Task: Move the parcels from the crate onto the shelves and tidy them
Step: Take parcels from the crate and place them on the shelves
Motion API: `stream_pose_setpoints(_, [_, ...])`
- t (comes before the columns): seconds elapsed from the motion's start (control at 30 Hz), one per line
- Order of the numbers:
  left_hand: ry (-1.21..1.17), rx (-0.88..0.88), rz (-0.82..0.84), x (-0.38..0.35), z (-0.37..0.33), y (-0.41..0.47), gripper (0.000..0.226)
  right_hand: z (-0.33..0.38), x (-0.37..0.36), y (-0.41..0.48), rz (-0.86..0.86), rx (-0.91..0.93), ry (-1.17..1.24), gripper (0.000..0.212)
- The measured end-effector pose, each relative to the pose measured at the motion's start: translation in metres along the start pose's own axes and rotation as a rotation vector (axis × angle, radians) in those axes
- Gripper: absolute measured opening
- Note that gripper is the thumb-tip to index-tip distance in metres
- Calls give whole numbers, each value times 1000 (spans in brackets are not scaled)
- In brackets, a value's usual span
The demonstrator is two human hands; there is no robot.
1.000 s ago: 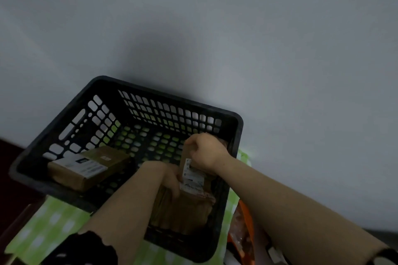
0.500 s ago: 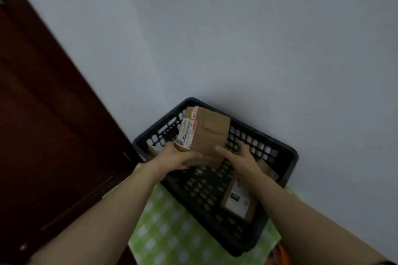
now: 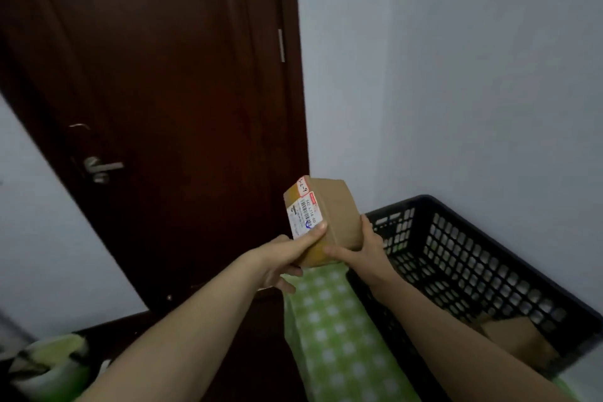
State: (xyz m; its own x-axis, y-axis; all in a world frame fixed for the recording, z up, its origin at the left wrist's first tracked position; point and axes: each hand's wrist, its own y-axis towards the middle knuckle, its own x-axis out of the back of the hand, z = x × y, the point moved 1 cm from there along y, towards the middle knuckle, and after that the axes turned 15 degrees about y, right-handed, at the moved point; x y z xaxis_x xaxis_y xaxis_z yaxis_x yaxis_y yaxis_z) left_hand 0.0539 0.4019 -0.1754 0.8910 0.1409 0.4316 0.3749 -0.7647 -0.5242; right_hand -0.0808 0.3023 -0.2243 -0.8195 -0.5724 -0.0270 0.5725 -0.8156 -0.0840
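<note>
A brown cardboard parcel [image 3: 332, 209] with a white barcode label and a red-edged sticker is up in the air left of the black plastic crate [image 3: 483, 258]. My left hand [image 3: 287, 254] grips its lower left side, thumb across the label. My right hand [image 3: 365, 245] holds its lower right side with fingers curled round the edge. Another brown parcel [image 3: 518, 336] lies inside the crate, partly hidden behind my right forearm. No shelves are in view.
A dark brown door [image 3: 156, 101] with a metal handle [image 3: 101, 168] fills the left. The crate stands on a green checked cloth [image 3: 336, 336] against a pale wall [image 3: 456, 75]. A green and white object [image 3: 49, 365] sits at the lower left.
The parcel has come up out of the crate and travelled left, held in both hands. My view has swung left, bringing the door into sight and pushing the crate to the right.
</note>
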Motion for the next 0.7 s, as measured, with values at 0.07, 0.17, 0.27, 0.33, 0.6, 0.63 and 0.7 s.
stream_pose_setpoints(0.07, [-98,-37,-95,39,23,-24,79,9,-27,-5,148,-63,144,131])
stream_pose_setpoints(0.17, [-295,-155,-259,95,62,-54,54,20,-65,-14,347,-166,362,121])
stream_pose_setpoints(0.27, [-366,-213,-272,132,102,-83,101,26,-102,-22,498,-187,382,110])
stream_pose_setpoints(0.33, [-345,-224,-239,145,125,-101,102,30,-125,-27,588,-199,350,106])
stream_pose_setpoints(0.6, [-337,-261,-289,172,168,-169,56,59,-198,-42,875,-238,344,83])
stream_pose_setpoints(0.63, [-352,-247,-316,173,172,-177,53,61,-207,-43,904,-237,339,84])
stream_pose_setpoints(0.7, [-374,-221,-378,174,180,-191,52,63,-224,-44,953,-245,345,83])
